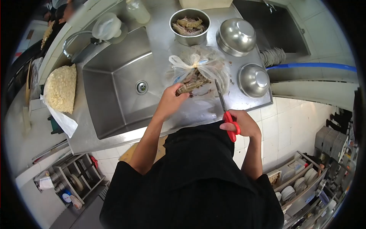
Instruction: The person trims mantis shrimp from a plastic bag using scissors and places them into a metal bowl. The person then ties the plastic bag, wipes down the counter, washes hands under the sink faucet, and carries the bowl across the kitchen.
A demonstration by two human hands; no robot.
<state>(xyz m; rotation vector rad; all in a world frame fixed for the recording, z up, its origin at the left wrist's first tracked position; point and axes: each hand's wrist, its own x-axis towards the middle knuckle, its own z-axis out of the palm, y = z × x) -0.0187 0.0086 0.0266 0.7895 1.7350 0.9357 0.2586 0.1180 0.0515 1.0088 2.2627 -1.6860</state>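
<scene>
At steel counter [162, 30], my left hand [171, 101] pinching grey-brown shrimp [187, 87], right hand [244, 123] gripping red-handled scissors [231, 130]; round steel bowl [190, 39] part-filled, clear plastic bag [220, 65] unemptied.

On the counter [160, 38], we count one shrimp [192, 86] in our left grip [170, 102] and one pair of scissors [223, 108] in our right grip [246, 124]. Just beyond both grips lies one knotted plastic bag [219, 68]; farther beyond, one round metal pan [189, 39] holds several shrimp, too heaped to count. Beyond the right grip we find at least two upturned metal bowls [253, 81]. Two sinks [114, 95] flank the grips, one left, one far right, with one bulging bag of pale pieces [61, 89] far left.
</scene>
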